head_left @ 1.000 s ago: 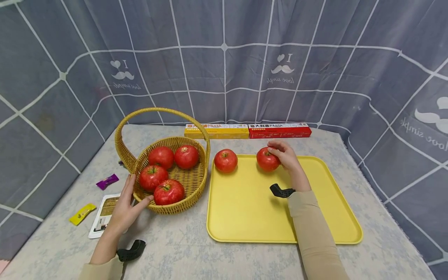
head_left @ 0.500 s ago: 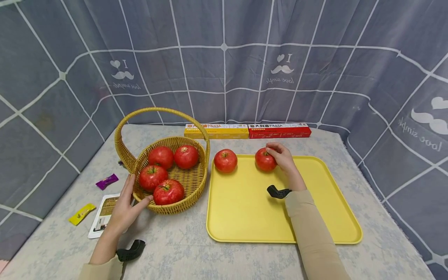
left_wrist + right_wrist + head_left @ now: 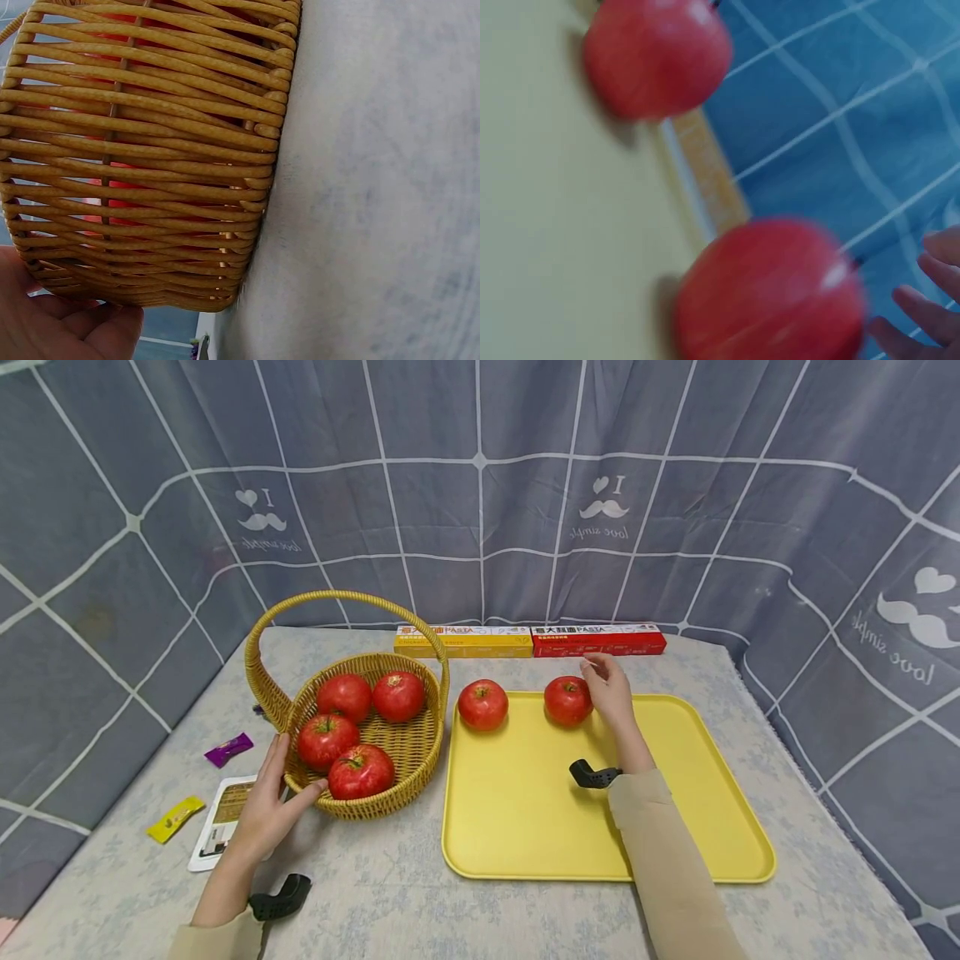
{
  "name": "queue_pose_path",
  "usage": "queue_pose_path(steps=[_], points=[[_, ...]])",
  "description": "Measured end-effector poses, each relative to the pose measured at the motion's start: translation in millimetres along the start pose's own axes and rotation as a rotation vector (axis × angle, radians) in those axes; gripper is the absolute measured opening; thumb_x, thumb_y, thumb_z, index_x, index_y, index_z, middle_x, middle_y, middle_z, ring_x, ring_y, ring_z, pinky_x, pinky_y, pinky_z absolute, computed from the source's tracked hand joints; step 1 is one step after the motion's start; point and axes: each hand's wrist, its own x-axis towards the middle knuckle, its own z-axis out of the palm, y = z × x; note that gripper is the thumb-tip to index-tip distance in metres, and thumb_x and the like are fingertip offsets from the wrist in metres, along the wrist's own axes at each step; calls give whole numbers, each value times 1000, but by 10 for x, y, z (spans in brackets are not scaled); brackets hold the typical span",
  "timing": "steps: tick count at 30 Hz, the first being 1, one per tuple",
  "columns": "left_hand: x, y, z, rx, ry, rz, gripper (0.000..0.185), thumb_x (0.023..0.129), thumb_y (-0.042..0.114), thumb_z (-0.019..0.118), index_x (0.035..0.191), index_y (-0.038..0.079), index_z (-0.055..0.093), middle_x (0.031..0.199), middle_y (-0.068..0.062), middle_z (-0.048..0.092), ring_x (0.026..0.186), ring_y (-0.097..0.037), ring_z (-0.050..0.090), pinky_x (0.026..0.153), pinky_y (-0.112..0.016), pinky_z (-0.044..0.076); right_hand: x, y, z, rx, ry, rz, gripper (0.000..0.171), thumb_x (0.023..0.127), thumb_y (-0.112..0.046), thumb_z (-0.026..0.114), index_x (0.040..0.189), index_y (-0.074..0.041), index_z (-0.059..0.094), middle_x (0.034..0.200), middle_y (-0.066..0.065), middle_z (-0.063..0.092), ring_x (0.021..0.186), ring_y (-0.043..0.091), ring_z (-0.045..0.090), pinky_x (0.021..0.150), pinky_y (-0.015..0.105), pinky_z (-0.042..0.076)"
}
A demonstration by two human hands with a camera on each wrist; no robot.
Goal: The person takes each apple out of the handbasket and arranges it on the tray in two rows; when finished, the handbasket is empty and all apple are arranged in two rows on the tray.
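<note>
My left hand [image 3: 266, 814] holds the near left side of a woven yellow basket [image 3: 420, 781], its thumb at the rim and the other fingers against the outer wall. The left wrist view shows these fingers [image 3: 116, 334] around the end of the wicker. Inside the basket lie several red tomatoes [image 3: 362, 772]. On the yellow tray [image 3: 540, 810], one tomato [image 3: 483, 705] sits in the far left corner and another tomato [image 3: 567, 701] by the far edge. Just right of that second one is my right hand [image 3: 611, 693]; its fingers [image 3: 922, 311] are spread and apart from the fruit.
Yellow and red pasta boxes [image 3: 600, 641] lie end to end behind the tray. Left of the basket are a purple-wrapped candy [image 3: 229, 749], a yellow-wrapped candy [image 3: 176, 819] and a flat white-edged packet [image 3: 217, 831]. A grey-blue checked curtain [image 3: 480, 527] surrounds the table.
The right-hand tomato has shifted slightly left and rests on the tray. My right hand has let go of it and drawn back to its right. My left hand stays on the basket.
</note>
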Motion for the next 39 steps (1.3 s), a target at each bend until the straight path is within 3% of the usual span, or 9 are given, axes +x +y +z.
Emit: queue_pose_path(steps=[3,7,11,15,20,26,29,35,39], points=[[2,3,-4,3,3,0,91,88,28,63,151,8,1,155,-19,-5,140,-40,3,101,-65,23,-105,-298,-36,75,78,-119,37,96,-22,54,126,0,51,126,17,52,120,29,48,103,42,36],[6,7,-9,7,3,0,91,88,28,63,151,8,1,155,-19,-5,140,-40,3,101,-65,22,-309,-730,-24,179,82,-268,35,95,-18,55,124,1,51,123,16,53,114,23,50,100,36,39],[11,10,-16,8,5,0,90,88,28,62,151,8,1,155,-19,-5,140,-40,2,101,-65,22,-556,-1061,77,291,-21,-397,32,94,-8,55,123,2,51,123,16,54,111,19,53,95,30,43],[10,7,-22,10,10,2,90,88,27,62,151,8,0,155,-20,-4,140,-40,2,101,-66,21,-745,-1221,265,373,-177,-484,32,92,-1,54,123,6,49,123,19,54,111,24,54,93,30,45],[10,5,-22,8,8,0,90,88,28,62,151,8,0,155,-19,-4,140,-40,3,100,-66,22,-888,-1282,615,426,-373,-485,31,91,4,54,121,7,49,122,22,54,111,31,55,93,32,46],[-3,2,-12,0,5,-5,90,88,27,62,151,7,0,155,-19,-5,140,-41,3,100,-65,23,-1062,-1388,1016,360,-632,-446,33,90,4,56,122,7,47,123,23,51,113,37,52,94,41,46],[-4,3,-3,0,3,-7,90,88,27,62,151,7,0,155,-18,-5,140,-40,3,101,-64,23,-1139,-1441,1159,333,-740,-417,37,89,4,58,124,9,45,125,23,49,115,37,50,96,40,44],[-10,-4,12,3,6,-8,90,88,28,62,151,8,1,155,-18,-4,140,-40,3,101,-65,22,-1118,-1231,1551,241,-880,-386,56,85,-7,68,134,-5,40,134,8,45,123,17,46,96,24,42],[-7,4,6,7,4,-15,90,88,28,62,151,8,1,156,-18,-4,140,-40,3,101,-65,23,-1072,-1082,1763,195,-946,-398,63,82,-13,72,136,-10,39,137,6,44,125,13,43,99,32,42]])
